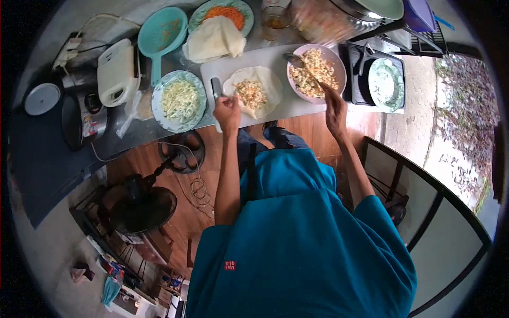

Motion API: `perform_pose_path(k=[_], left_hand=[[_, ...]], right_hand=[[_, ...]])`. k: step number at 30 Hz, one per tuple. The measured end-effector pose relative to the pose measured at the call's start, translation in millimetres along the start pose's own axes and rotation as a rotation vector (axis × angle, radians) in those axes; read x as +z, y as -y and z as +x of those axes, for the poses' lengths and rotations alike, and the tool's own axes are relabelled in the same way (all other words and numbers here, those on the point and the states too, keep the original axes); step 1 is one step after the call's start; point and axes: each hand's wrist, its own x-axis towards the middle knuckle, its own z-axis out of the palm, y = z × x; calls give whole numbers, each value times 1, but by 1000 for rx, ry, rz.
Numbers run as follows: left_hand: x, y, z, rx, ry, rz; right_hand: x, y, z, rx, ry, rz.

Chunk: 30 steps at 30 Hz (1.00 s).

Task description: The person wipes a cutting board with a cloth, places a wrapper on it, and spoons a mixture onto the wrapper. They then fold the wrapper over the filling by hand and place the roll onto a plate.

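Note:
On the white cutting board (298, 109) lies a round, pale dough wrapper (271, 87) with a mound of chopped filling (251, 94) at its middle. My left hand (228, 113) is closed at the wrapper's left edge, fingertips pinched on it. Just beyond those fingers, a black-handled knife (216, 86) rests along the board's left side. My right hand (335, 112) is wrapped round the handle of a metal spoon (295, 60), whose bowl end is over the pink bowl (343, 76). That bowl holds more of the chopped mix (319, 63).
Left of the board stands a plate of shredded cabbage (179, 99). Behind it are a teal strainer (162, 32), a stack of wrappers (216, 40) and shredded carrot (227, 16). A glass (274, 24) stands at the back; a patterned plate (385, 85) sits on the stove at right.

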Motion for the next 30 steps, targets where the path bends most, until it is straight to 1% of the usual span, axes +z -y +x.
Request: perform_pose_path(k=[1,2,3,5,6,7,9,10,12,13,15,16,18,19,21,22,23,24,25,26,28,29,30], left_hand=[[-3,-3,1,-6,13,20],[-8,-14,0,15,44,102],[-2,-6,1,18,43,107],[7,11,3,101,44,163],[5,8,-1,148,25,187],[6,4,-4,124,10,155],[6,10,-3,211,26,193],[4,14,-1,216,24,201],[1,16,1,152,125,95],[-1,15,-1,154,126,99],[-11,2,-9,118,134,-20],[-13,1,-12,117,130,-18],[-13,7,-17,117,121,-186],[-13,11,-20,113,117,-185],[-10,19,-23,20,147,-440],[-8,23,-24,16,144,-441],[-7,24,-26,3,158,-510],[-6,26,-28,-12,170,-578],[-4,27,-28,-16,167,-580],[-1,27,-25,-30,159,-569],[-1,17,-25,-69,140,-516],[-3,6,-25,-72,139,-519],[-3,-3,-26,-94,116,-466]], right_hand=[[-16,-8,-5,43,-12,-40],[-23,-20,-7,44,-97,-9],[-27,-35,-10,46,-179,26],[-37,-59,-14,105,-244,13],[-40,-59,-15,107,-245,-38],[-41,-60,-16,124,-229,-62],[-39,-58,-15,280,-194,-89],[-37,-64,-15,282,-196,-80],[-31,-83,-12,136,-240,-88],[-29,-92,-13,139,-241,-85],[-23,-95,-10,12,-342,-225],[-23,-96,-11,11,-339,-222],[-25,-80,-15,245,-309,-244],[-26,-76,-17,245,-303,-244],[-27,-73,-18,313,-279,-255],[-26,-74,-18,307,-287,-229],[-27,-68,-17,306,-283,-231],[-29,-60,-17,373,-249,-217],[-29,-55,-17,439,-216,-203],[-28,-61,-19,439,-212,-206],[-26,-82,-24,159,-408,-456],[-24,-77,-26,156,-405,-459],[-22,-64,-29,94,-497,-518]])
